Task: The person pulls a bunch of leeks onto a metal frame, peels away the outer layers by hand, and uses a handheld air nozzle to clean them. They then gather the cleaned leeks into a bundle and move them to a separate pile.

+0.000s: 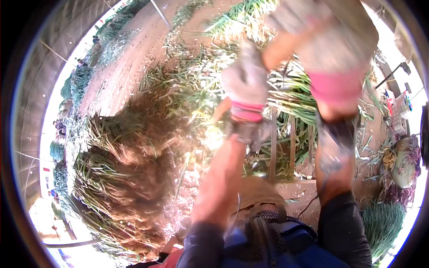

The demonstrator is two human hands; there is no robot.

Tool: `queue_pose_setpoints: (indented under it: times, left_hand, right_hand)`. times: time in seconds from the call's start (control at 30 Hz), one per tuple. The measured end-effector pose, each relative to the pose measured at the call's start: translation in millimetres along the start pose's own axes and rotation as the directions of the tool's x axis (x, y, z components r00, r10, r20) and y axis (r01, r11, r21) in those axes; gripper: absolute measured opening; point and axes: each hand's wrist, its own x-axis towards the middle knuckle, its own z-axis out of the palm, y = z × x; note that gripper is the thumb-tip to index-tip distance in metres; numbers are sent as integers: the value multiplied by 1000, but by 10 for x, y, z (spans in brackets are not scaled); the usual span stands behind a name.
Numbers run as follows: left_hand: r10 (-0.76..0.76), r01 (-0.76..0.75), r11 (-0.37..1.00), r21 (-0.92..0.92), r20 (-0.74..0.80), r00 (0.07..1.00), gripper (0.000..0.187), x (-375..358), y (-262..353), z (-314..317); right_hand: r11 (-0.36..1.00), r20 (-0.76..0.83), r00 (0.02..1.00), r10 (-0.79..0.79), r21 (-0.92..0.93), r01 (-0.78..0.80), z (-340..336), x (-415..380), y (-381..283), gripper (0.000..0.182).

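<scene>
My left hand (247, 80), in a pale glove with a pink cuff, is raised above loose green onion stalks; motion blurs its fingers. My right hand (337, 42), gloved alike, is higher and nearer the camera, strongly smeared. Between the two hands is a blurred orange-brown shape, which I cannot identify as a bare finger or something held. Below and between my hands, a bundle of green onions (295, 96) lies across wooden slats (273, 147). Whether either hand grips any stalks cannot be made out.
A large heap of green onions with brown roots (134, 174) rises at the left. Stripped leaves (196, 85) litter the ground ahead. More green onions (384, 228) stand at the lower right, near a filled net sack (405, 163). Bundles (80, 85) line the far left edge.
</scene>
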Motion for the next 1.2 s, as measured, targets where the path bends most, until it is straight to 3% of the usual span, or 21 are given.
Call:
queue_pose_setpoints:
  times: [0.1,0.17,0.23,0.27,0.3,0.43,0.57,0.6,0.63,0.67,0.7,0.73,0.8,0.83,0.87,0.9,0.93,0.97,1.03,1.1,1.2]
  left_hand:
    - [-145,121,983,-141,-173,974,62,444,425,-317]
    - [65,-41,963,267,-83,994,63,542,586,-819]
    - [447,-551,487,678,349,824,58,515,742,-1583]
    - [244,-267,878,398,108,964,48,435,979,-1792]
    - [-68,68,997,-28,-22,997,54,357,1281,-1984]
    - [240,-139,929,-343,275,931,78,-21,2008,-3195]
    - [268,-270,963,-15,-70,961,95,-491,2586,-3196]
    - [203,-177,975,-130,223,953,91,-527,2690,-3584]
    - [152,-147,988,52,-124,980,88,-877,2761,-3792]
    - [169,-167,985,-37,334,927,86,-936,2784,-3869]
    - [229,-206,912,354,-25,973,73,-1171,2832,-3249]
    - [281,-338,914,226,248,927,55,-1275,2814,-3274]
    - [269,-330,907,261,244,932,53,-1446,2762,-3139]
    - [267,-323,905,275,222,938,52,-1485,2723,-3048]
    - [266,-319,901,293,206,942,50,-1546,2652,-2971]
    - [269,-316,900,302,188,945,49,-1581,2589,-2909]
    - [264,-308,899,312,176,948,48,-1611,2530,-2846]
    - [262,-303,898,318,165,951,47,-1631,2478,-2797]
    - [275,-308,892,332,146,950,45,-1673,2416,-2711]
    - [285,-314,888,336,134,949,43,-1698,2372,-2630]
    - [291,-315,884,346,120,949,40,-1705,2279,-2532]
  right_hand:
    - [971,-50,998,36,-234,-47,641,657,184,27]
    - [925,-98,994,55,-369,-88,1026,961,384,31]
    - [845,-39,999,-28,-534,2,1202,913,824,34]
    - [812,14,995,101,-579,-74,1265,762,1011,34]
    - [768,64,971,228,-625,-139,1336,578,1214,34]
    - [710,158,749,644,-488,-507,1648,-186,2118,18]
    - [591,425,413,806,-628,-507,2378,-599,2159,11]
    - [655,426,502,753,-568,-499,2461,-870,2256,12]
    - [717,420,589,691,-507,-479,2507,-1114,2314,13]
    - [648,400,512,760,-513,-562,2422,-1212,2120,15]
    - [603,393,459,797,-575,-553,2311,-1319,2009,16]
    - [598,356,501,789,-632,-493,2114,-1676,2082,20]
    - [589,161,705,691,-691,-419,1610,-2589,2305,33]
    - [467,-99,641,761,-602,-647,1398,-2836,2187,40]
    - [272,-195,349,916,-336,-902,1199,-3009,2239,46]
    - [26,-316,-13,949,120,-992,1042,-3023,2122,47]
    - [-36,-180,-133,975,462,-886,937,-3314,2220,49]
    - [-121,-14,-194,981,737,-665,861,-3599,2312,51]
    - [105,-82,65,995,764,-636,1119,-3161,2073,49]
    - [-8,-38,-229,973,980,-197,1302,-3279,2509,31]
    - [50,-63,-230,971,997,-62,1660,-3346,2696,17]
